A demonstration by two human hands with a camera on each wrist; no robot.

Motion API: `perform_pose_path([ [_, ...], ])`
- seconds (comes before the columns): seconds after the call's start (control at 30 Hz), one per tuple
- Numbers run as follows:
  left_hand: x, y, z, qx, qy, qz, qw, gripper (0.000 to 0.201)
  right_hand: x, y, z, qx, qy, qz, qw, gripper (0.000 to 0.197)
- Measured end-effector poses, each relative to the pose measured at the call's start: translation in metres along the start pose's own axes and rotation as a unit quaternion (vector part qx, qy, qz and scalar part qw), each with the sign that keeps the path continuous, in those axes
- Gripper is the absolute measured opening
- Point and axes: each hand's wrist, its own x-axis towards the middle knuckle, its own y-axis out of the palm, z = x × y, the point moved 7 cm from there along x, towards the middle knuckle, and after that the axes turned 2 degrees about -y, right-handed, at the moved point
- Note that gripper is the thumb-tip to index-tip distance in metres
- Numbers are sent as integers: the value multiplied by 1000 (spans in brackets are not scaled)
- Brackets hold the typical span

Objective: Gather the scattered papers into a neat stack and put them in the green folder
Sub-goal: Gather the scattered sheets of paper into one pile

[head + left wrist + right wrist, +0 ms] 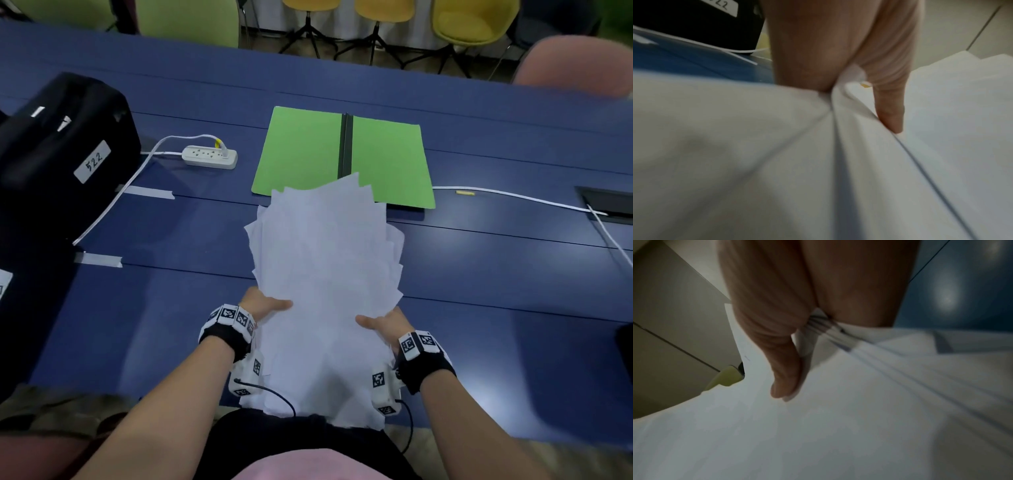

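A loose, uneven stack of white papers (325, 260) is held up over the blue table, its corners fanned out at the top and sides. My left hand (265, 305) grips the stack's left edge, thumb on top and fingers hidden underneath. My right hand (383, 320) grips the right edge the same way. In the left wrist view the papers (818, 162) are pinched under my thumb (890, 113). In the right wrist view several sheet edges (838, 337) fan out of the pinch. The green folder (308, 150) lies open flat beyond the stack, its near edge partly covered by the papers.
A black bag (58, 144) with a white label stands at the left. A white power strip (209, 156) and its cable lie left of the folder. Another white cable (513, 197) runs right toward a table hatch (606, 202). Chairs line the far edge.
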Motion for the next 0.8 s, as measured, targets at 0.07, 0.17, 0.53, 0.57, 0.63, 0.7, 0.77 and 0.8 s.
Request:
perform_pose_path([
  [0.07,8,-4,11,-3,-17,-11,1000,77,21,-7,-20,-4,-3,-8,1000,124],
  [0.17,58,-9,42,2,-10,17,1000,103,-13,-7,4,-1,9,-20,1000,109],
  [0.53,-10,-1,1,-7,-18,108,994,82,-52,3,9,138,31,105,984,80],
  [0.57,-9,3,1,-14,-16,137,990,81,-57,6,4,163,56,141,975,77],
  [0.63,-26,12,-13,-20,4,175,984,62,-62,9,-5,197,79,185,960,83],
  [0.7,-37,20,-26,-16,27,223,974,61,-60,8,-8,226,71,196,951,91],
  [0.77,-47,23,-40,-32,49,247,967,65,-61,6,-3,242,63,193,949,92],
  [0.8,-50,23,-45,-53,56,240,968,61,-60,3,-1,242,63,185,950,92],
])
